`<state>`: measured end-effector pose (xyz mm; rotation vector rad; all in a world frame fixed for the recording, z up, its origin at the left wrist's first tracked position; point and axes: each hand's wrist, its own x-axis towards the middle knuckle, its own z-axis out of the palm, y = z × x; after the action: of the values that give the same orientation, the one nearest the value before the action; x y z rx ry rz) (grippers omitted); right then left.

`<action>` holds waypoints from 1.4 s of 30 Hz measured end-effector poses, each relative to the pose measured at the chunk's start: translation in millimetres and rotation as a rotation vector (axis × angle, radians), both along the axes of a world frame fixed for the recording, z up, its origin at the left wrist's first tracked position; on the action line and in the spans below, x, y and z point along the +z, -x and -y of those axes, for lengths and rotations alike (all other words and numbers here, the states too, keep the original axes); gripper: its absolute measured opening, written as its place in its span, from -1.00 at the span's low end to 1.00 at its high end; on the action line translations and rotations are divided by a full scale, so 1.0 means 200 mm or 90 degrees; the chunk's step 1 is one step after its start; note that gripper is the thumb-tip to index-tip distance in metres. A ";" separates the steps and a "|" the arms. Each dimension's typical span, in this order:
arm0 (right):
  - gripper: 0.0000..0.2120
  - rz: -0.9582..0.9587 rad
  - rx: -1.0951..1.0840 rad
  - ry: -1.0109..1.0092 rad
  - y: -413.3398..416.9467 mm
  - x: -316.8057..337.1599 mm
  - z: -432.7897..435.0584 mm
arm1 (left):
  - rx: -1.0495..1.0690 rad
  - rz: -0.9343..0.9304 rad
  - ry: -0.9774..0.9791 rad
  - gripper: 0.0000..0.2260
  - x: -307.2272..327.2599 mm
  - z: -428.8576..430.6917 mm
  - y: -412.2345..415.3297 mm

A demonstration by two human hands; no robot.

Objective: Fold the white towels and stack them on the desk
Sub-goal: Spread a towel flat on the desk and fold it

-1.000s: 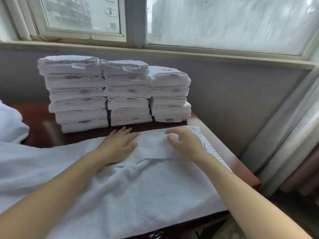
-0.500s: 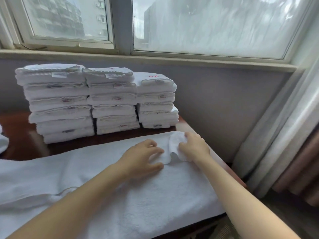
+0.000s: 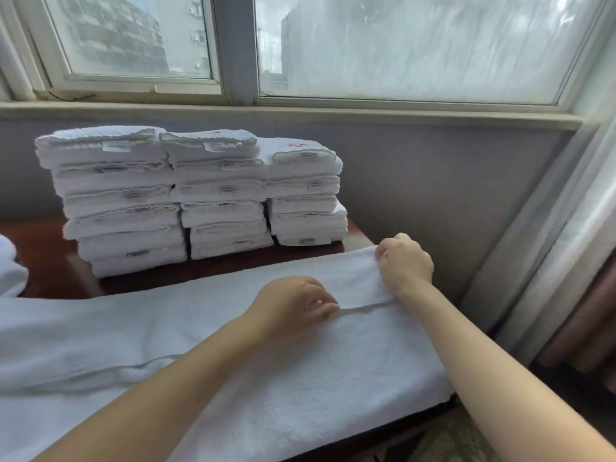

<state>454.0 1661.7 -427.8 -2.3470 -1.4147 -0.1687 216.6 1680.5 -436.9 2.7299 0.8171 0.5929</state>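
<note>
A long white towel [image 3: 300, 378] lies spread across the front of the dark wooden desk [image 3: 50, 265], with one layer folded over the far half. My right hand [image 3: 405, 261] grips the far right corner of that folded layer, fingers curled over its edge. My left hand [image 3: 296, 303] rests on the towel's middle, its fingertips pinching the folded edge at the seam. Behind the towel stand three stacks of folded white towels [image 3: 200, 191] side by side against the wall.
Another white towel heap [image 3: 10, 268] shows at the left edge. A grey wall and window sill [image 3: 300, 111] run behind the desk. Curtains [image 3: 566, 245] hang at the right, past the desk's right end.
My right hand has carried the towel's corner to the right and back to the far right edge. My left hand slid right along the fold, and the view shifted slightly.
</note>
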 end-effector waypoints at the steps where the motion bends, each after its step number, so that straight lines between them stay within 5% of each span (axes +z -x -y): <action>1: -0.70 0.023 -0.003 0.005 0.02 0.00 -0.01 | 0.002 -0.006 0.019 -0.81 0.01 0.00 0.00; 9: -0.74 -0.112 0.316 -0.046 0.59 0.04 -0.06 | 0.192 0.024 0.119 -0.83 0.13 -0.07 0.34; 17: -0.73 -0.182 0.523 0.006 1.24 0.08 -0.19 | 0.428 0.044 0.107 -0.85 0.19 -0.03 1.09; 23: -0.70 -0.245 0.655 0.022 1.70 0.11 -0.24 | 0.579 0.172 0.055 -0.76 0.19 0.05 1.56; 27: -0.44 -0.264 0.726 0.058 1.99 0.14 -0.25 | 0.591 0.247 0.064 -0.68 0.12 0.06 1.73; 32: -0.21 -0.202 0.693 0.156 2.21 0.15 -0.29 | 0.614 0.420 0.241 -0.57 0.03 0.03 1.80; 39: -0.87 -0.260 0.619 0.081 2.24 0.13 -0.33 | 0.596 0.067 0.215 -0.42 -0.04 0.02 1.89; 42: -0.88 -0.365 0.600 0.055 2.23 0.14 -0.36 | 0.631 0.034 0.152 -0.41 -0.05 0.00 1.96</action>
<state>8.5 1733.7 -400.4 -1.3595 -2.0030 0.7591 -176.2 1680.3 -447.0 1.9370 2.0642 0.6519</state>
